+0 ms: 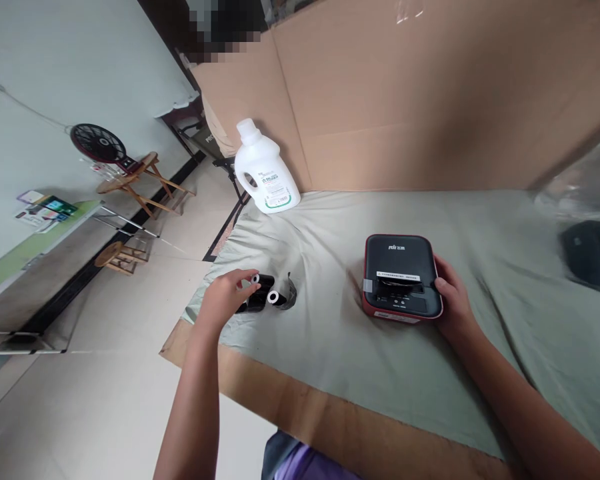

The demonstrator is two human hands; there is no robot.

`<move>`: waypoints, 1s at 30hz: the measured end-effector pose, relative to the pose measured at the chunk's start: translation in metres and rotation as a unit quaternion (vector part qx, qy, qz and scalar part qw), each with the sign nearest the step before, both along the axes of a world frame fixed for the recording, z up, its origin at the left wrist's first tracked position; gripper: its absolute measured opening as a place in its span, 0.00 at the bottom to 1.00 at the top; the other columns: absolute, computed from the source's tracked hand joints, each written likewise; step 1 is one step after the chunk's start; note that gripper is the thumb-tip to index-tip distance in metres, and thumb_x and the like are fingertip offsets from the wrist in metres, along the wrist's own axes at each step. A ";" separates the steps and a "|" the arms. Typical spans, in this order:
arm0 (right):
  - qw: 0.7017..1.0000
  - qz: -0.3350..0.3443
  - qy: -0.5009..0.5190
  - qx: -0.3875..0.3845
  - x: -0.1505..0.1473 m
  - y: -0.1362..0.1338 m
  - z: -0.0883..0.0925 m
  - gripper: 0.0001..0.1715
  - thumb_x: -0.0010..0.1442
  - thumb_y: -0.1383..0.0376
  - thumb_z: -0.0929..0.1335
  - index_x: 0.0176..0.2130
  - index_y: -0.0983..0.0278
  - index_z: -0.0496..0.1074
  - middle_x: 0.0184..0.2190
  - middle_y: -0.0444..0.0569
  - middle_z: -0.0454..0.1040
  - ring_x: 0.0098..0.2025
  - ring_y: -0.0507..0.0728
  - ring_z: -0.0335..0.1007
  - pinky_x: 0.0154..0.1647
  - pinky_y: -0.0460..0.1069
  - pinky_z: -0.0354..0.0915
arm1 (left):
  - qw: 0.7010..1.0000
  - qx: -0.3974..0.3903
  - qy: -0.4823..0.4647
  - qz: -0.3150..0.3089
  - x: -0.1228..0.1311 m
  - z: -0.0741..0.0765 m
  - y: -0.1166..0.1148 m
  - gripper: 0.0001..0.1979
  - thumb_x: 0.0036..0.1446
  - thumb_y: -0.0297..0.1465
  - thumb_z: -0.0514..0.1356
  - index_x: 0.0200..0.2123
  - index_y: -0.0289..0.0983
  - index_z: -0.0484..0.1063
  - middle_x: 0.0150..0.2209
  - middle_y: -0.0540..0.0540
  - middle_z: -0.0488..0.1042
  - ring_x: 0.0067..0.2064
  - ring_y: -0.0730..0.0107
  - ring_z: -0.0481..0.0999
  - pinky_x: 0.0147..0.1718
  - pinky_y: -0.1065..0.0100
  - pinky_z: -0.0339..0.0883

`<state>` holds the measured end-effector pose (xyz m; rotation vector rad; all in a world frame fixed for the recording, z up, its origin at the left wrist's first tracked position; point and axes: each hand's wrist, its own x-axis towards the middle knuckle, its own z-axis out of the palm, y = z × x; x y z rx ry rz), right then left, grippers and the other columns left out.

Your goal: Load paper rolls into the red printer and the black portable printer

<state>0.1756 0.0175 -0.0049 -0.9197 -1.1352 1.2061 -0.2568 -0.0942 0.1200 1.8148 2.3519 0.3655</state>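
Note:
On the grey-green cloth lies a black and red label printer [403, 270], its dark top facing up with a white label strip near a slot. My right hand [453, 293] grips its right side, thumb on the top edge. Several black rolls stand at the cloth's left, among them one with a white core [282, 299] and dark film sticking up beside it. My left hand [230, 293] pinches the top of a black roll [263, 288] to the left of that one; my palm partly hides the rolls behind it.
A white detergent bottle [267, 170] stands at the back left, before a cardboard sheet [405, 100]. A dark object [593, 253] and clear plastic lie far right. The table's wooden edge [305, 407] runs along the front. Stools and a fan [99, 143] are beyond, left.

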 end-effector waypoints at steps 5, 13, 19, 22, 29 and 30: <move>1.000 -0.004 -0.001 -0.008 0.000 0.002 -0.002 0.30 0.59 0.50 0.71 0.59 0.50 0.73 0.63 0.45 0.72 0.68 0.68 0.62 0.71 0.66 0.56 | 0.998 -0.007 0.055 -0.029 0.015 -0.020 0.008 0.15 0.59 0.39 0.62 0.49 0.48 0.81 0.46 0.44 0.73 0.47 0.57 0.76 0.35 0.65 0.69; 0.994 0.067 -0.087 0.016 0.020 -0.029 -0.001 0.42 0.55 0.50 0.74 0.66 0.48 0.66 0.68 0.45 0.65 0.71 0.70 0.57 0.70 0.66 0.59 | 0.937 0.156 -0.304 -0.068 0.111 -0.024 0.051 0.22 0.65 0.40 0.57 0.60 0.42 0.73 0.49 0.41 0.78 0.49 0.57 0.78 0.51 0.57 0.72; 0.946 0.012 -0.308 0.103 0.005 -0.055 0.012 0.52 0.49 0.54 0.78 0.68 0.44 0.60 0.62 0.49 0.70 0.65 0.76 0.64 0.69 0.71 0.58 | 0.810 -0.015 -0.564 -0.162 0.213 -0.063 0.068 0.37 0.65 0.43 0.57 0.73 0.42 0.52 0.74 0.46 0.52 0.74 0.55 0.52 0.73 0.53 0.47; 0.941 0.007 -0.311 0.132 -0.026 -0.048 0.016 0.53 0.50 0.53 0.77 0.68 0.39 0.56 0.63 0.46 0.69 0.63 0.77 0.67 0.66 0.72 0.63 | 0.801 0.010 -0.585 -0.125 0.201 -0.071 0.073 0.37 0.65 0.41 0.56 0.74 0.42 0.51 0.74 0.48 0.52 0.75 0.56 0.50 0.74 0.52 0.42; 0.931 0.073 -0.281 0.219 -0.163 0.011 0.053 0.51 0.56 0.55 0.76 0.70 0.57 0.54 0.62 0.58 0.70 0.62 0.73 0.68 0.65 0.69 0.63 | 0.770 0.158 -0.617 -0.044 0.075 -0.036 0.112 0.29 0.56 0.30 0.58 0.62 0.41 0.73 0.67 0.49 0.67 0.70 0.54 0.62 0.71 0.52 0.51; 0.929 0.078 -0.283 0.226 -0.186 0.021 0.059 0.51 0.56 0.56 0.75 0.70 0.60 0.54 0.60 0.59 0.71 0.60 0.72 0.69 0.63 0.69 0.64 | 0.762 0.169 -0.624 -0.026 0.056 -0.030 0.120 0.29 0.54 0.28 0.57 0.61 0.40 0.74 0.65 0.49 0.70 0.68 0.54 0.66 0.70 0.53 0.54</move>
